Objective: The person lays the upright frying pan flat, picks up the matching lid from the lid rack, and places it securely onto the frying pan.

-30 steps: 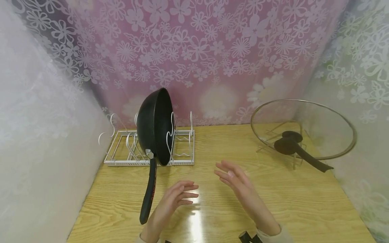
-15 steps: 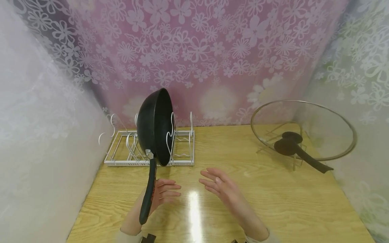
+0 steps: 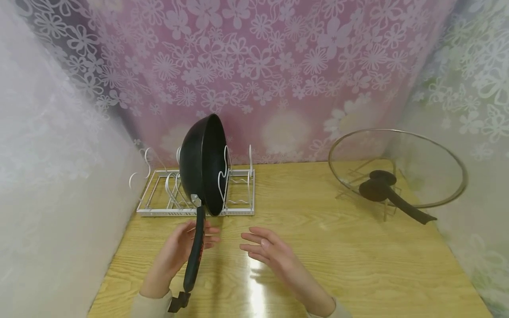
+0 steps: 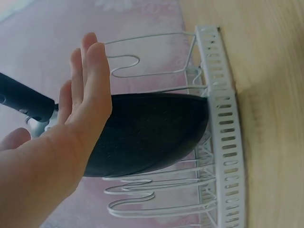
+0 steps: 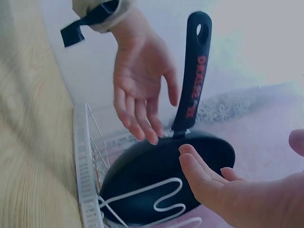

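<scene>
Our left hand [image 3: 178,246] shifts leftward beside the pan handle [image 3: 193,260] and right hand [image 3: 276,254] nears it, both empty, fingers extended, while the rack [image 3: 238,212] seemingly braces the pan [image 3: 191,159] on edge.

**Bare left hand [image 3: 181,243] and bare right hand [image 3: 272,251], fingers extended**

I have both above the pale yellow wood-grain desk [image 3: 358,269], fingertips pointing inward, near each other but apart. The left is nearer the desk's left edge; the right sits about midway between its left and right edges. My left palm faces the right wrist camera, thumb held off its fingers. A black strap mount [image 5: 90,21] sits at the left beige cloth cuff [image 3: 153,304].
</scene>
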The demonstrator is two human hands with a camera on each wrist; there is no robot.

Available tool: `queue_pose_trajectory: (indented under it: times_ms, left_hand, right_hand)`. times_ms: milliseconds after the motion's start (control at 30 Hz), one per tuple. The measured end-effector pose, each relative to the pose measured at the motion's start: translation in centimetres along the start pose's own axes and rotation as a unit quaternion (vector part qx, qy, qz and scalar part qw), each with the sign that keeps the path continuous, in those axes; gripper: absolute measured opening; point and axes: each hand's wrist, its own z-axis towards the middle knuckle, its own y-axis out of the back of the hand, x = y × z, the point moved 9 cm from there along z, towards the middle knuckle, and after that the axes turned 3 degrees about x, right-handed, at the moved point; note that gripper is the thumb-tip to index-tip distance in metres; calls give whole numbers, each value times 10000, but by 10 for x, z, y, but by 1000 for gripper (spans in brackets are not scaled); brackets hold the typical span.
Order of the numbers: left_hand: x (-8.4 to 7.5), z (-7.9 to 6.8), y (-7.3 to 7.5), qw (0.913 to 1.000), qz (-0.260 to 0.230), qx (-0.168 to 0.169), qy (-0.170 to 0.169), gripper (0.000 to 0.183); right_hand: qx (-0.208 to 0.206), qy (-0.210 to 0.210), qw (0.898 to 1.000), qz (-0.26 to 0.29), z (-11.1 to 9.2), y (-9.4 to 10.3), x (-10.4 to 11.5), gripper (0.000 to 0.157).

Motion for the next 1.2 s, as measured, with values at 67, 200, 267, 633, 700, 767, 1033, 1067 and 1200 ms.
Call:
queue_pose_trajectory:
  times_ms: [67,200,267,633,700,767,1033,1067,1200]
  left_hand:
    - [-6,0,3,9999,75,-92,-56,57]
    - [-16,-1,8,9984,417,-377,-38,51]
    - [-20,-1,10,9967,590,-553,77,49]
    - [-30,-1,7,9955,741,-452,375,49]
    - [-29,-2,7,9963,607,-427,428,50]
    - [-28,-2,6,9969,472,-410,472,51]
    - [-27,0,3,9974,96,-371,609,45]
    - [-26,0,3,9973,49,-388,624,45]
    - [-26,2,3,9969,-148,-426,648,46]
  right_hand:
    - [81,-16,9999,79,3,-5,-2,39]
    - [198,-195,9996,103,10,-14,-9,42]
    - [219,-398,9989,65,13,-18,-14,45]
    - [314,-1091,9919,567,26,-40,-36,48]
    - [360,-1140,9896,803,28,-44,-39,46]
    - [358,-1250,9859,1058,30,-48,-44,46]
    - [123,-1703,9665,1919,41,-67,-57,54]
    - [93,-1743,9644,1989,42,-70,-58,51]
    - [-55,-1841,9574,2226,47,-79,-61,37]
